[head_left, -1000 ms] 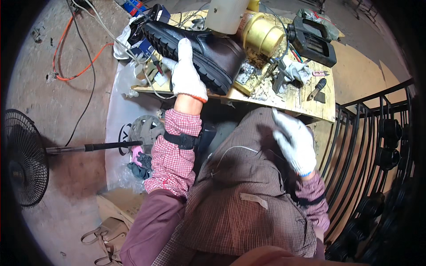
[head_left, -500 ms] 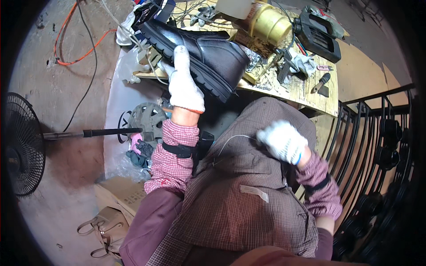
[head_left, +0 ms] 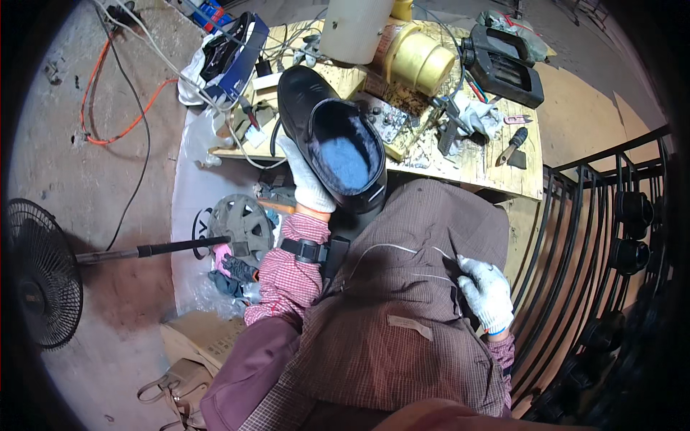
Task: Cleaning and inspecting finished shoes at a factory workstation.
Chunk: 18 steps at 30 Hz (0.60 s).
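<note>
My left hand [head_left: 307,178], in a white knit glove, grips a black leather shoe [head_left: 305,97] from its left side, above the front edge of the workbench. The shoe's opening faces up toward me and shows a fuzzy blue-grey lining [head_left: 343,161]. At the right of my lap, my right hand [head_left: 487,296], gloved too, has its fingers curled together at the end of a thin white thread [head_left: 388,247]. That thread lies in loops across the brown checked apron [head_left: 402,287]; its finest stretches are hard to make out.
A wooden workbench [head_left: 528,176] carries a yellow machine part [head_left: 424,61], a black frame-like part [head_left: 503,65], a brush [head_left: 513,144] and rags. Black metal racks [head_left: 568,208] holding shoes stand on the right. A fan [head_left: 43,273] and cardboard box [head_left: 205,334] are on the left.
The shoe has turned from showing its side and sole edge to showing its opening, and has come nearer. My right hand has moved right and down, and more thread shows on the apron.
</note>
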Tool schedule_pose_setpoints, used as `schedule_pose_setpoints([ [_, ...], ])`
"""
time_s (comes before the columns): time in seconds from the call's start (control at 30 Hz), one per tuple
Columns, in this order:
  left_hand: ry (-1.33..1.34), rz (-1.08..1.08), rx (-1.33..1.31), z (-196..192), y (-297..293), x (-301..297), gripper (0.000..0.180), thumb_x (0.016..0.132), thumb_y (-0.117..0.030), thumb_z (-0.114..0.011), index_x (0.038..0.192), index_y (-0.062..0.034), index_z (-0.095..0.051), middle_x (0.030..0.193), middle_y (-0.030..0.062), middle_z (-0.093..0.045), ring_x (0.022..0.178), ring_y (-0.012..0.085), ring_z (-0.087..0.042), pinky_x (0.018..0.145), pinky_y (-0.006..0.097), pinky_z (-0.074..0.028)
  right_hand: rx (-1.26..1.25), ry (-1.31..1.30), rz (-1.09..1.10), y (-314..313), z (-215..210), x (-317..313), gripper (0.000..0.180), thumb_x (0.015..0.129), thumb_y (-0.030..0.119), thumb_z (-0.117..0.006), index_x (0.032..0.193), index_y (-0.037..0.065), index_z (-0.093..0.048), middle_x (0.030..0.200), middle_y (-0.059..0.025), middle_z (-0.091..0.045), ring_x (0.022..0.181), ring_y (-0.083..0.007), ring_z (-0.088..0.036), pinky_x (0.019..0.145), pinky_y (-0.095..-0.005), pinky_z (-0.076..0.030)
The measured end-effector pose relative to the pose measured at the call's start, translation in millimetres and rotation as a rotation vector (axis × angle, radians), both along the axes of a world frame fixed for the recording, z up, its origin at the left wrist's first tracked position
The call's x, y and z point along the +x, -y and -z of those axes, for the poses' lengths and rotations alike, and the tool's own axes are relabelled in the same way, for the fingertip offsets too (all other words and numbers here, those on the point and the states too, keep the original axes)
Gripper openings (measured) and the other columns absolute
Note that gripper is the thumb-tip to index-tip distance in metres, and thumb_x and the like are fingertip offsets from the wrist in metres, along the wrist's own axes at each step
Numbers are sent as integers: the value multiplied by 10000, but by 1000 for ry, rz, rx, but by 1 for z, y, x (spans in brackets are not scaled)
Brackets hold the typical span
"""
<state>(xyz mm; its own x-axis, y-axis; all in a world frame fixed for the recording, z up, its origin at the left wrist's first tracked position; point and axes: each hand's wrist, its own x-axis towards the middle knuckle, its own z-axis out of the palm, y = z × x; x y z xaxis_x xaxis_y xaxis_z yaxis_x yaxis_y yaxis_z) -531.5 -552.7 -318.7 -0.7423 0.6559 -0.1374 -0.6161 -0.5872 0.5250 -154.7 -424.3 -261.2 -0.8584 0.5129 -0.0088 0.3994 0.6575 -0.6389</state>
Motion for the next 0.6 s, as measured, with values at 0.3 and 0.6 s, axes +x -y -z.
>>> schedule_pose_setpoints([
  [0.3,-52,127,293,21,-20,-29,666,1064,-482,-377,1556,-38,-311,1597,182,-363,1472,314,-366,1262,526,-215,0,47,-9,9,-2,8,413,815,133,-745,1222,88,-694,1143,-117,-736,1002,-293,-705,869,-392,-531],
  [0.6,-32,361,111,-10,23,75,995,889,-839,-397,1558,-104,-345,1509,157,-473,1343,360,-483,1215,492,-304,14,-333,-376,-10,-54,-58,721,718,150,-762,1405,131,-545,1368,-274,-523,827,-410,-648,700,-446,-547],
])
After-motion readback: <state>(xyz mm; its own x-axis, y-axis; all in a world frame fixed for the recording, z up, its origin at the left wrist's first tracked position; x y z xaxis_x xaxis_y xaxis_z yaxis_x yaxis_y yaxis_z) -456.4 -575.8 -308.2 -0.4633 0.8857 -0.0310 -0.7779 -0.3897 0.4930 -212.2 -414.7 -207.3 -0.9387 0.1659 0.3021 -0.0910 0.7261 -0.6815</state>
